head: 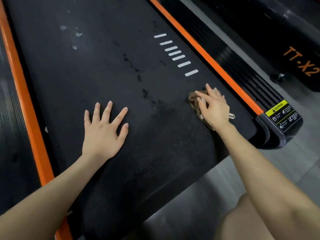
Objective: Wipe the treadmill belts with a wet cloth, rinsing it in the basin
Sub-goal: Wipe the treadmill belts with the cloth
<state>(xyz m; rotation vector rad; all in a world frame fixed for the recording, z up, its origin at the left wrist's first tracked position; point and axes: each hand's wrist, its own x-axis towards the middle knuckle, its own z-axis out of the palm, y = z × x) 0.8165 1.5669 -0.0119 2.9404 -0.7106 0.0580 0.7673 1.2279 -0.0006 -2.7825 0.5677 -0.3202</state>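
Note:
A black treadmill belt (pixel 107 70) runs away from me, with white dash marks near its right edge and dark wet blotches down its middle. My left hand (pixel 103 132) lies flat on the belt, fingers spread, holding nothing. My right hand (pixel 213 108) presses a bunched brown cloth (pixel 194 100) onto the belt near the right edge, just below the white dashes. Most of the cloth is hidden under the hand. No basin is in view.
Orange side rails (pixel 204 54) border the belt on both sides. A black end cap with a yellow warning label (pixel 280 116) closes the right rail. A second treadmill marked TT-X2 (pixel 301 63) stands at the right across grey floor (pixel 294 161). My knee (pixel 245 220) shows at the bottom right.

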